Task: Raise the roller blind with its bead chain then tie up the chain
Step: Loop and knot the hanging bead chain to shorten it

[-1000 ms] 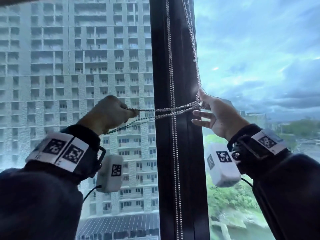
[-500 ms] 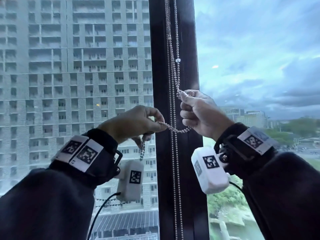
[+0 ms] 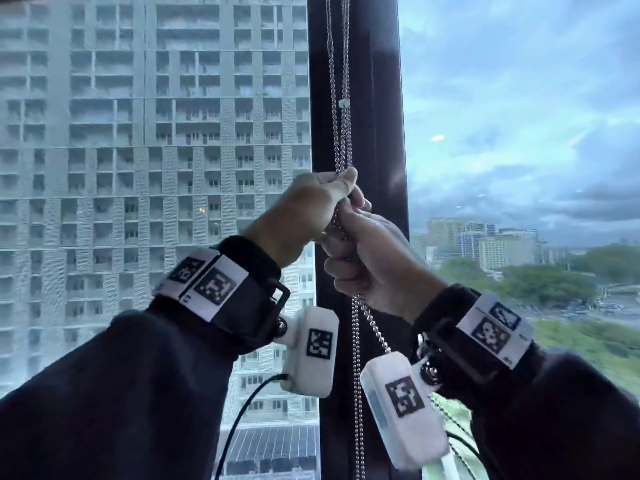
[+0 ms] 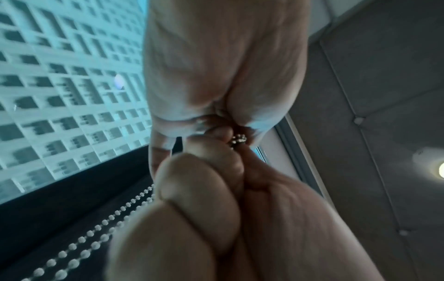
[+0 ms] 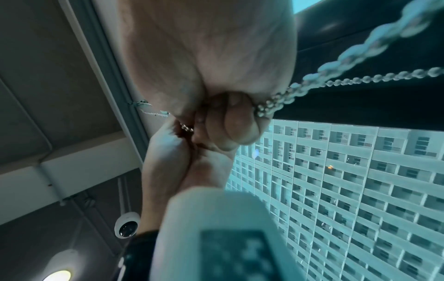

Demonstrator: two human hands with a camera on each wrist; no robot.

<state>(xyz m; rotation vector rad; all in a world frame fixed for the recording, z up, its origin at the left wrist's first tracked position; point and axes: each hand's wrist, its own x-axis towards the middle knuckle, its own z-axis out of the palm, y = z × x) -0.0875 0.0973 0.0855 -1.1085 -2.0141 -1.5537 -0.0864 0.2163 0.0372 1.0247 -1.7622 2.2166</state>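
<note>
No words or numbers to read, only black-and-white square code tags [image 3: 214, 285] on the wrist bands [image 3: 242, 306]

High-rise room: floor-to-ceiling window [image 3: 156, 168], apartment tower [image 3: 104, 98] outside.

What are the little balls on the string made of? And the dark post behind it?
The chain looks like shiny silver metal, since its beads glint, though coated plastic is possible. The post looks like dark, smooth painted metal, but that is unclear.
</note>
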